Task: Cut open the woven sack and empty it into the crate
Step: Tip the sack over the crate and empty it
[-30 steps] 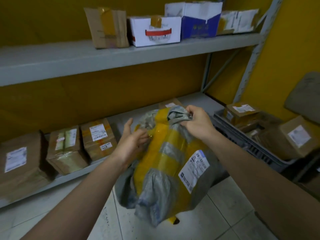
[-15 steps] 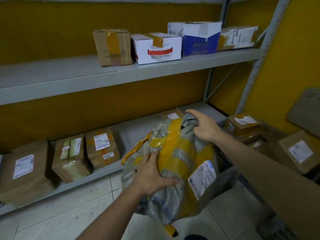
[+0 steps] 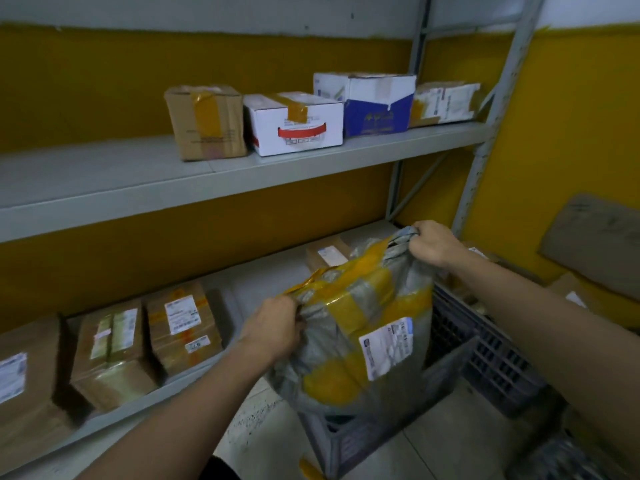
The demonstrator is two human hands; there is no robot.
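A: Where is the sack [image 3: 360, 327]?

B: It hangs between both hands, above the near corner of the crate [image 3: 460, 344], with its bottom just over the crate's rim. It is grey and woven, wrapped in bands of yellow tape, with a white label [image 3: 387, 345] on the side facing the person.

A: How are the hands placed?

B: The right hand [image 3: 434, 242] is closed in a fist around the bunched top corner of the sack, at its highest point. The left hand [image 3: 273, 329] is lower and nearer the person, fingers curled tight into a fold of the sack's left edge. Both are holding the sack.

A: And the crate?

B: It is dark grey with slotted walls, standing on the tiled floor [image 3: 277, 434] below the right hand and stretching away past that forearm. Brown boxes show beyond the right wrist, though I cannot tell whether they lie inside it.

A: What lies around the hands?

B: To the left of the left hand, a low shelf [image 3: 263, 289] carries a row of brown boxes [image 3: 181, 327] with white labels. Above both hands, the upper shelf [image 3: 114, 188] holds four boxes side by side, among them a white box [image 3: 294, 124] and a blue and white box [image 3: 374, 105].
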